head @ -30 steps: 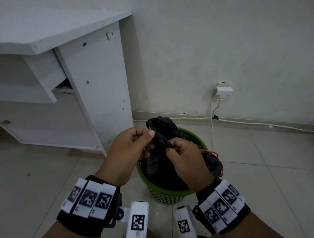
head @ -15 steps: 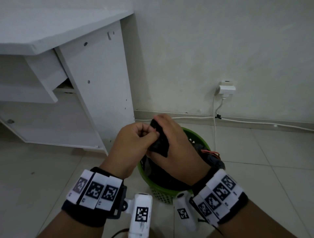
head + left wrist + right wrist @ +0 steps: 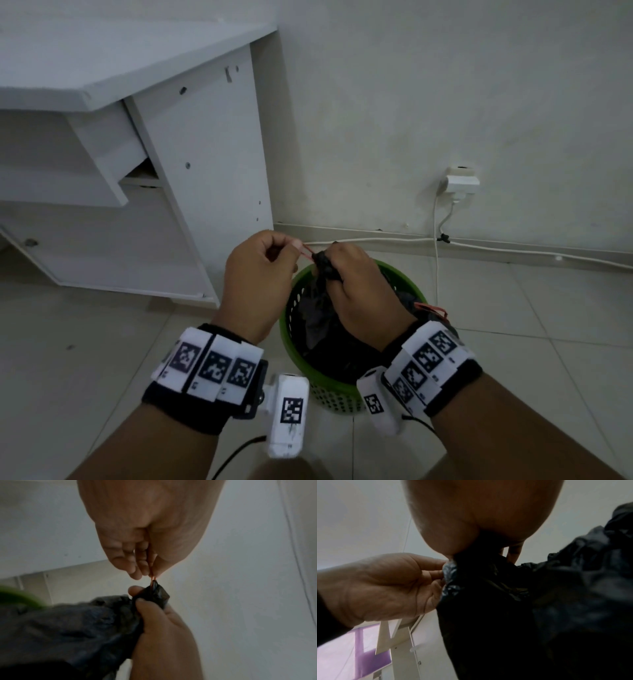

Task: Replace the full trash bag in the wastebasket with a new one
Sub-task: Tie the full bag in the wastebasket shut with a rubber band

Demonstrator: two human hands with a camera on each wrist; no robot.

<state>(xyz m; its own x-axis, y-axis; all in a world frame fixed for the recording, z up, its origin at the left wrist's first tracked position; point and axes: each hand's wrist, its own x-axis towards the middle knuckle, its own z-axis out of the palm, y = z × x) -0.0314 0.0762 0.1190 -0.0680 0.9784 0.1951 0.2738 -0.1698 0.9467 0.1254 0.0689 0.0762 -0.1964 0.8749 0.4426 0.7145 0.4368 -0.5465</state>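
Over the basket: both hands meet at the gathered neck of the bag.
Basket (image 3: pixel 334 390): green, perforated, on the tiled floor beside a white desk (image 3: pixel 205 192), near the wall.
Bag (image 3: pixel 318 318): black, inside the basket, its top bunched and raised above the rim.
Right hand (image 3: pixel 363 291): fingers curled tight round the bag's neck, holding it upright.
Left hand (image 3: pixel 260 274): thumb and fingers pinch a thin red band (image 3: pixel 306 251), stretched taut to the tip of the neck.
Second band (image 3: pixel 433 310): red, lying at the basket's right rim.
Wall: a white plug (image 3: pixel 460 181) with a cable (image 3: pixel 436 240) running down to the floor.
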